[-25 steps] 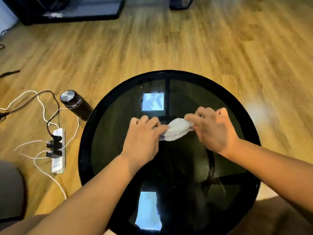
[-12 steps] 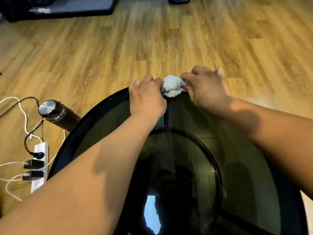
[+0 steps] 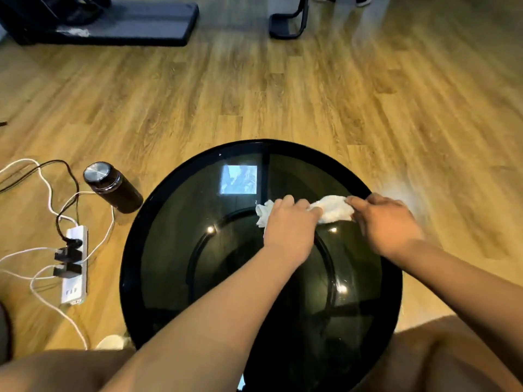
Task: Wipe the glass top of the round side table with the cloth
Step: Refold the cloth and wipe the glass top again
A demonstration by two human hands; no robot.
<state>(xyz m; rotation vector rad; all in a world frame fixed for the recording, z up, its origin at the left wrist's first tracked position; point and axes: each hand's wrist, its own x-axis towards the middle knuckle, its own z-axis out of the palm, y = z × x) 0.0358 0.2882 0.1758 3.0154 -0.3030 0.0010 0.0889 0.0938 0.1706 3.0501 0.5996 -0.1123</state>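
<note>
left hand, right hand tight on cloth, back from far rim of glass top

Wood-grain plank floor, warm brown, pale glare at right. Far end: dark flat platform, dark curved frame foot. Left side: upright dark bottle with metal lid, white power strip with black plugs, white and black cables.

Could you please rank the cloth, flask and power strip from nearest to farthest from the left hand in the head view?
1. cloth, held in the left hand.
2. flask, on the floor left of the table.
3. power strip, farther left.
</note>
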